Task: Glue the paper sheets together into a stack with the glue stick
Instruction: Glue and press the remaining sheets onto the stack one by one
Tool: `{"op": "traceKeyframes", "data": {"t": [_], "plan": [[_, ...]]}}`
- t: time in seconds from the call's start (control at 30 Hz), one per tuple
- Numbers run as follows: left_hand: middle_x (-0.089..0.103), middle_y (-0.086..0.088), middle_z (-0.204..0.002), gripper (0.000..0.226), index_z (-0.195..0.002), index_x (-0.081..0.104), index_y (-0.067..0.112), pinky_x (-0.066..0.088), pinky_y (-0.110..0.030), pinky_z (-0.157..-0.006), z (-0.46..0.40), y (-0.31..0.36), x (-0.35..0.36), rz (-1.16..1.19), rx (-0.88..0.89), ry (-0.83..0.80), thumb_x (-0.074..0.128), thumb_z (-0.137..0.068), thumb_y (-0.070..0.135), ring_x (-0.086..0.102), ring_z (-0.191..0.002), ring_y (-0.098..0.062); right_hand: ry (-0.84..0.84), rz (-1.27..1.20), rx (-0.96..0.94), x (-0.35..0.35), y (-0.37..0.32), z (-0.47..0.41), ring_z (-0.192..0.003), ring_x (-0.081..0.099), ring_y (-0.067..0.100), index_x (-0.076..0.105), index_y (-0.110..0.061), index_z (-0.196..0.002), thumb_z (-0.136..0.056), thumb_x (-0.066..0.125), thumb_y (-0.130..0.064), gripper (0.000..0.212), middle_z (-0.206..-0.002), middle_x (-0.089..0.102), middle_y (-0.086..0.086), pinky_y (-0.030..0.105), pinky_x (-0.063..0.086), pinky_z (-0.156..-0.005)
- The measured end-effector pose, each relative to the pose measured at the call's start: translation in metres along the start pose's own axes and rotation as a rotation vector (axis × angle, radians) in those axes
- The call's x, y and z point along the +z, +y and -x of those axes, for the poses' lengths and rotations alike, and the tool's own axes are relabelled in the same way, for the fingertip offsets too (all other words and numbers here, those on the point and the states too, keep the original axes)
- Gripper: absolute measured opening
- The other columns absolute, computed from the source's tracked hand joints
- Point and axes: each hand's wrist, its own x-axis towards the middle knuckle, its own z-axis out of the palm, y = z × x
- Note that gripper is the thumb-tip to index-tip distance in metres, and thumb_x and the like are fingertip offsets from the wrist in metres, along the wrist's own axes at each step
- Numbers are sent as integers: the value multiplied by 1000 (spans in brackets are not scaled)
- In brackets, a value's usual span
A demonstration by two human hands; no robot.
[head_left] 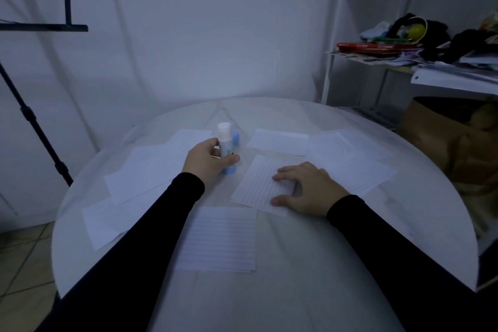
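The glue stick [225, 140] stands upright near the middle of the round white table [404, 224], its white tip uncovered. My left hand [207, 160] grips its barrel. A blue cap [235, 137] lies just behind it. My right hand [304, 187] rests flat with spread fingers on a lined paper sheet [258, 183]. Another lined sheet [219, 240], possibly a small stack, lies nearer to me. Several more sheets are spread around: overlapping ones on the left [140, 175] and others at the back right [279, 141], [358, 170].
A black stand [35, 127] rises left of the table. A white shelf [431, 67] cluttered with books and cloth stands at the right, with a brown paper bag [444, 143] below it. The wall is close behind the table.
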Motion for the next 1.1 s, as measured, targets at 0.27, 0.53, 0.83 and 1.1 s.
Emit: {"op": "traceKeyframes", "data": {"t": [0.27,0.53,0.83,1.1], "plan": [[62,-1,-81,27,-93,66,22,49,-31,-70,-9,4,9,10,26,12,81,-72,29,54,-65,-12,-118,24,-21,-7,3,7,-136,21,5,43,-43,-135,-54,61,-83,92,-148,33,-21,47,15,-114],[61,2,-76,33,-99,67,18,44,-25,-63,-21,4,16,37,4,5,82,-72,30,54,-65,-13,57,-107,-51,-4,8,0,-122,45,6,50,-35,-133,-71,73,-55,69,-135,54,-11,17,29,-103],[66,3,-98,49,-108,63,13,49,-29,-79,-11,10,-1,-33,-68,9,78,-73,43,63,-89,-15,218,-55,-213,2,16,-6,-95,67,17,74,-15,-103,-88,62,-17,19,-102,73,0,9,37,-82],[75,4,-75,69,-83,72,13,31,-24,-51,28,43,-36,-185,-259,-334,35,-88,70,49,-56,-15,556,41,-392,6,-5,-11,-66,68,22,75,-8,-84,-77,62,-13,15,-78,72,6,27,51,-64]]}}
